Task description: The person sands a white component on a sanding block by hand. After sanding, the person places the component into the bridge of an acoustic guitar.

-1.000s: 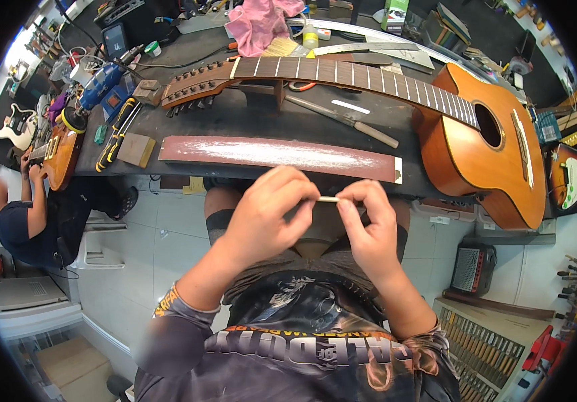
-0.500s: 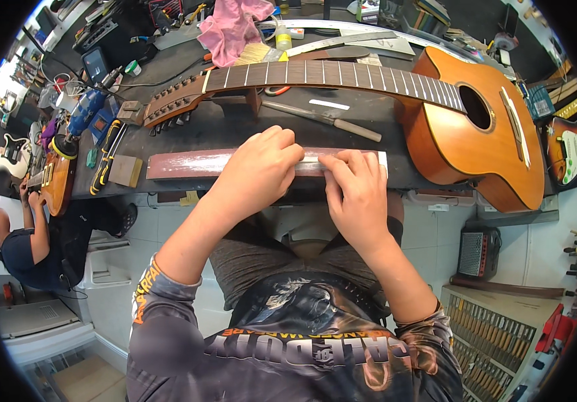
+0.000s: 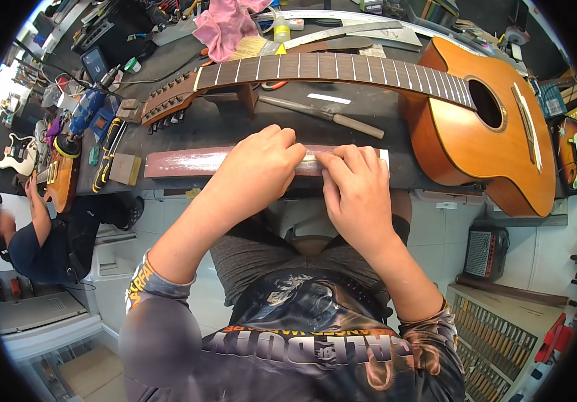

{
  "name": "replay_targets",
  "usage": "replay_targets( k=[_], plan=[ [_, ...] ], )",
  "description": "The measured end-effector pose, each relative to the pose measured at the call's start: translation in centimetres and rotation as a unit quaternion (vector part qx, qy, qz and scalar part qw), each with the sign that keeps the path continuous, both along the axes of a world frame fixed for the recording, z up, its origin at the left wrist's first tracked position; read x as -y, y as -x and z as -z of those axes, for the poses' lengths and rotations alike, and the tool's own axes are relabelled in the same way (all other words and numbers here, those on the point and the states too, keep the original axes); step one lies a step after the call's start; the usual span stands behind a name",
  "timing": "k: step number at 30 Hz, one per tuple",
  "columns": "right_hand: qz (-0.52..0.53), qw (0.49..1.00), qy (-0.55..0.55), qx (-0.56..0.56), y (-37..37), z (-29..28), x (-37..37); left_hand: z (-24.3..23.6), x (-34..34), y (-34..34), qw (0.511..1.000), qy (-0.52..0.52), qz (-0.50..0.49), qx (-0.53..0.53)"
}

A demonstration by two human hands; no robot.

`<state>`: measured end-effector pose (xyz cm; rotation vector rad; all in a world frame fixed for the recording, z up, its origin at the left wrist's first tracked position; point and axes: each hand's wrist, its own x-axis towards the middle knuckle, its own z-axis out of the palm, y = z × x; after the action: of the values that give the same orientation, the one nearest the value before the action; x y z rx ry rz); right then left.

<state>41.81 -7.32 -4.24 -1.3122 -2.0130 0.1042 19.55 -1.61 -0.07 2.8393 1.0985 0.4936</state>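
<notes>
A long, reddish-brown sanding board (image 3: 188,163) lies along the front of the workbench, with whitish dust streaked over its surface. My left hand (image 3: 266,159) is closed in a pinch above its middle. Close beside it on the right, my right hand (image 3: 355,175) has its fingers bent and pressed down near the board's right end. Between the two sets of fingertips shows a small pale strip (image 3: 310,159), gripped from both ends against the board. Most of the strip is covered by my fingers. Behind the board rests an acoustic guitar (image 3: 452,144), its neck propped on a support (image 3: 238,104).
A wooden-handled file (image 3: 359,126) and a white strip (image 3: 329,98) lie behind the board. At left are yellow-black pliers (image 3: 106,161), a tan block (image 3: 125,169) and a blue power tool (image 3: 87,110). A pink cloth (image 3: 224,30) and brush (image 3: 256,48) sit farther back. Another person (image 3: 37,234) works at far left.
My hands stay at nearly the same spot on the board, still holding the strip. The whole view has shifted slightly. At far left, the other person's arm has moved.
</notes>
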Motion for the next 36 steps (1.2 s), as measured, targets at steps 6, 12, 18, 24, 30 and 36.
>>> replay_targets(
  k=[6, 12, 18, 24, 30, 36],
  plan=[
    [-0.012, 1.000, -0.019, 0.020, -0.6, -0.1, 0.0, 0.0, -0.1, -0.8, 0.999, -0.023, 0.017, -0.026],
    [-0.026, 0.999, -0.024, 0.032, -0.8, -0.2, -0.1, 0.0, -0.2, -0.9, 0.999, -0.025, 0.026, -0.040],
    [-0.047, 0.997, -0.025, 0.064, 1.1, -0.8, -0.5, -0.4, -0.1, 1.3, 0.997, -0.041, 0.020, -0.063],
    [-0.089, 0.991, -0.070, 0.075, 7.6, 0.0, -1.8, -1.2, 0.0, 8.5, 0.998, -0.008, 0.014, -0.065],
    [-0.078, 0.991, -0.060, 0.089, 7.0, -0.6, -1.3, -0.5, -0.2, 8.3, 0.999, 0.025, 0.025, -0.034],
    [0.024, 0.992, 0.004, 0.124, -2.7, -2.3, 1.4, 0.8, 0.0, -3.2, 0.995, -0.004, 0.085, 0.046]
  ],
)
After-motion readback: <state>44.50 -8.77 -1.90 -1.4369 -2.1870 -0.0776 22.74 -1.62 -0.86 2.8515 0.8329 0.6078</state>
